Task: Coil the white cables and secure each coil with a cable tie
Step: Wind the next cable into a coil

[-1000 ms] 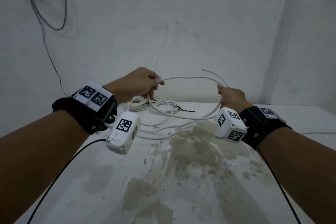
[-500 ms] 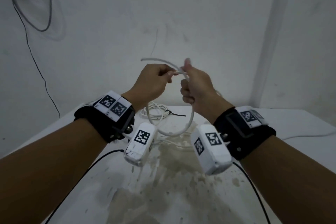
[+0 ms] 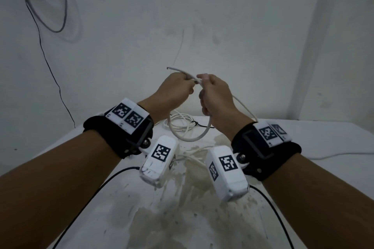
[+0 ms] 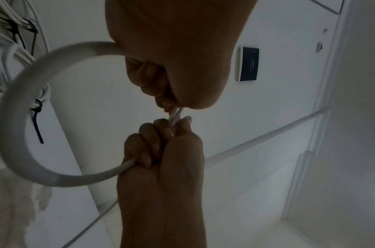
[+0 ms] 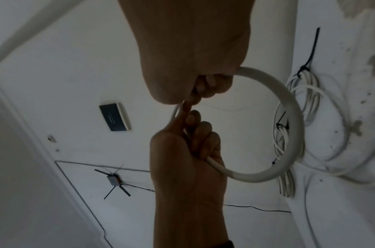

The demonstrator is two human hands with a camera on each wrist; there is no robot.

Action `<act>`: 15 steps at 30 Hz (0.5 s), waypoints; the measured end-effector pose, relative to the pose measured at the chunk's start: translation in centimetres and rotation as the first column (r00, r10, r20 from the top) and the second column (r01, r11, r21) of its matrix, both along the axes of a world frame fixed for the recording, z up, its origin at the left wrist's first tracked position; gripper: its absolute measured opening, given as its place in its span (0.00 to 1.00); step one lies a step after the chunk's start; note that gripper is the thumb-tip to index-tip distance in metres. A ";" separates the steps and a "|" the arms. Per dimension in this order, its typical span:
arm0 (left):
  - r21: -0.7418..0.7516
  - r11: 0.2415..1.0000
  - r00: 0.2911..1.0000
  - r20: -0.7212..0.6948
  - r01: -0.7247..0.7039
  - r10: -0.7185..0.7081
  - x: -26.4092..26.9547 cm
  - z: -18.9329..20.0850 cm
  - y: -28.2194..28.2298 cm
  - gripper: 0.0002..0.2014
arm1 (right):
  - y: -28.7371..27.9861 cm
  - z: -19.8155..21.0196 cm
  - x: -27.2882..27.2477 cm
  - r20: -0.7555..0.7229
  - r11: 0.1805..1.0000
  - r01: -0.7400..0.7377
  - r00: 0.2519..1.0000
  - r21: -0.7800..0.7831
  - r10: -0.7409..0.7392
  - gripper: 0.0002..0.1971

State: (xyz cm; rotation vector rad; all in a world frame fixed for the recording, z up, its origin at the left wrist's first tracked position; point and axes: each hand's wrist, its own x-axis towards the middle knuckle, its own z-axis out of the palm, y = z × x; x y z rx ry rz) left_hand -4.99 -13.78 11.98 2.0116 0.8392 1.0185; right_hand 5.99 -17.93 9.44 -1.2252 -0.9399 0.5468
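Both hands are up above the table [image 3: 323, 137], knuckles almost touching, and a single loop of white cable [image 3: 188, 137] is hanging down between them. The left hand [image 3: 174, 91] is curling its fingers around one side of the loop, with the cable's free end poking up and off to the left past its thumb. The right hand [image 3: 214, 97] is pinching the crossing point between thumb and forefinger, its other fingers wrapped around the loop's other side; from there the rest of the cable is trailing down to the right and onto the table.

Over on the far side of the table a finished coil [image 3: 182, 123] is lying flat, already cinched with a black cable tie [image 3: 202, 125]; the wrist views are showing a second tied bundle close beside it.

This cable is looking light and springy: the loop is holding a clean round curve rather than drooping, so I'd judge it will try to spring open the moment the pinch loosens. The jacket looks smooth, probably a bit slippery. The best hold is right at the crossing, where the turns stack, with one hand clamping there while the other is feeding in fresh slack. No loose tie is showing within reach, so that step looks some way off.
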 end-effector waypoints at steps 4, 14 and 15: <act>-0.055 0.998 0.992 0.122 0.021 -0.014 -0.7 0.0 0.5 0.14 | 0.0 0.1 1.6 -0.078 0.995 0.082 0.994 0.062 -0.077 0.14; -0.069 0.988 0.971 0.209 0.137 -0.120 -0.8 -0.1 0.4 0.07 | -0.2 -0.6 1.0 0.082 0.997 -0.014 0.997 0.077 0.008 0.11; -0.053 0.990 0.970 0.214 0.132 -0.118 -0.8 -0.2 0.2 0.07 | -0.2 -0.7 1.1 0.092 0.996 -0.009 0.996 0.089 0.001 0.11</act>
